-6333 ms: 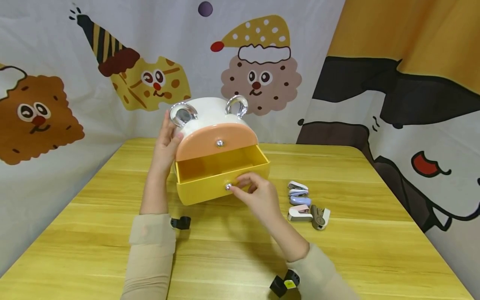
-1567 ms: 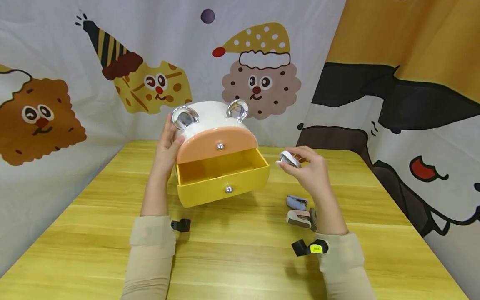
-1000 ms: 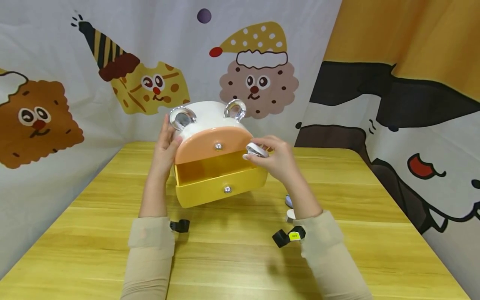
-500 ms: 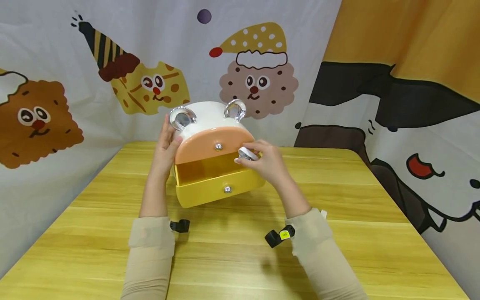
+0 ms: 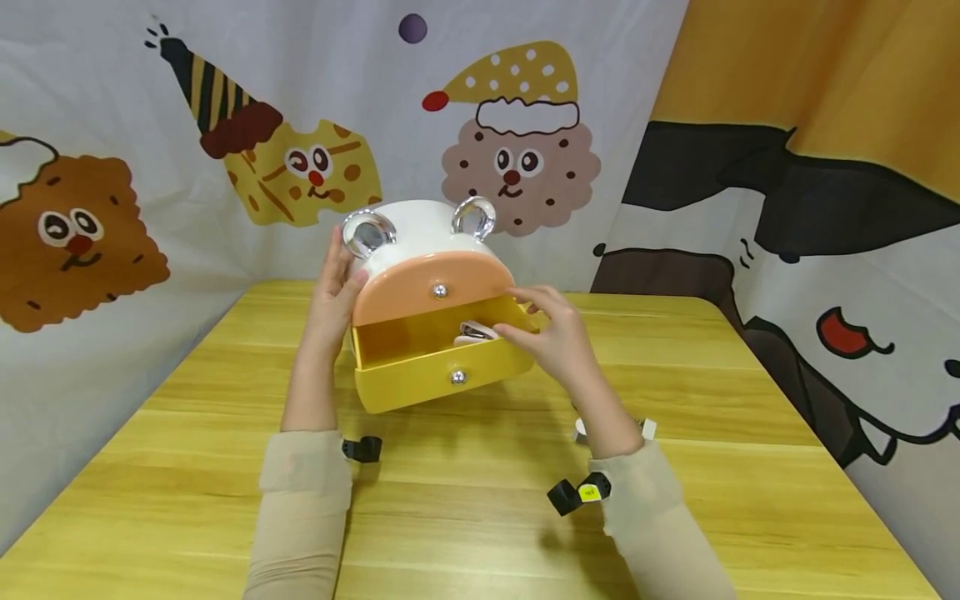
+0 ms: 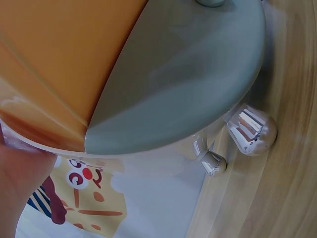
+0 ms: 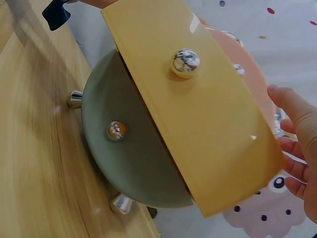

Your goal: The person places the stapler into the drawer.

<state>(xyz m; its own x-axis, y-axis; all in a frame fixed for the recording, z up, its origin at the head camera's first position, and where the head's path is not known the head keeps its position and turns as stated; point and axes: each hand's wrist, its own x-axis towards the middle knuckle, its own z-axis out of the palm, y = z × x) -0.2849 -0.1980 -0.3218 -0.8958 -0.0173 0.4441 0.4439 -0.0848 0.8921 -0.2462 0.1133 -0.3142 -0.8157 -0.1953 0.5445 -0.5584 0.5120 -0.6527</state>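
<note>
In the head view, the left hand [image 5: 334,298] grips the cabinet [image 5: 420,229]; the right hand [image 5: 553,335], fingers parted, holds nothing. A stapler [image 5: 474,334] lies in the drawer [image 5: 408,383], partly hidden. A yellow label [image 5: 590,492] is illegible. Left wrist: hand mostly cut off. Right wrist: stapler hidden.

The head view looks forward and down on the cabinet [image 5: 408,287]. Both wrist views, turned sideways, face its front closely, left nearest, sharing its green drawer [image 7: 141,158].
</note>
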